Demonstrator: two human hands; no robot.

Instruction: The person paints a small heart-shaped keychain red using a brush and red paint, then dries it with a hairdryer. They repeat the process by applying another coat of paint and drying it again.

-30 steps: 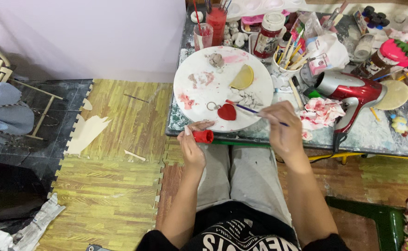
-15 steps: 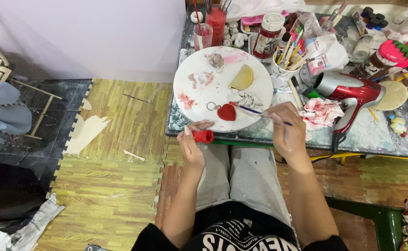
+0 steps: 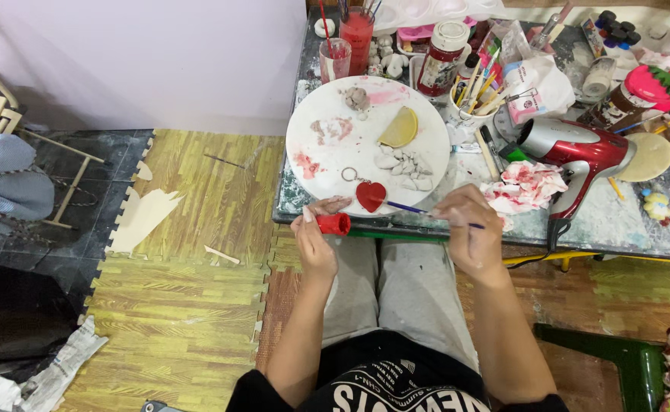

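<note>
My left hand (image 3: 316,240) holds a small red paint pot (image 3: 333,223) at the near edge of the work table (image 3: 625,221). My right hand (image 3: 468,229) grips a thin blue-handled paintbrush (image 3: 415,208), and the bristle end rests on a red heart-shaped clay piece (image 3: 371,195) with a metal key ring. The heart lies at the near rim of a round white board (image 3: 327,160). On the board are also a yellow half-round clay piece (image 3: 400,127), several pale clay bits (image 3: 402,165) and red paint smears.
A red and silver hair dryer (image 3: 579,156) lies to the right beside a paint-stained tissue (image 3: 524,187). Paint bottles, a cup of brushes (image 3: 476,91) and jars of red water (image 3: 358,34) crowd the table's back. Wood-pattern foam mats (image 3: 190,252) cover the floor on the left.
The brush tip has stayed at the red heart; my right hand shifted only slightly. My left hand still holds the red pot in the same place.
</note>
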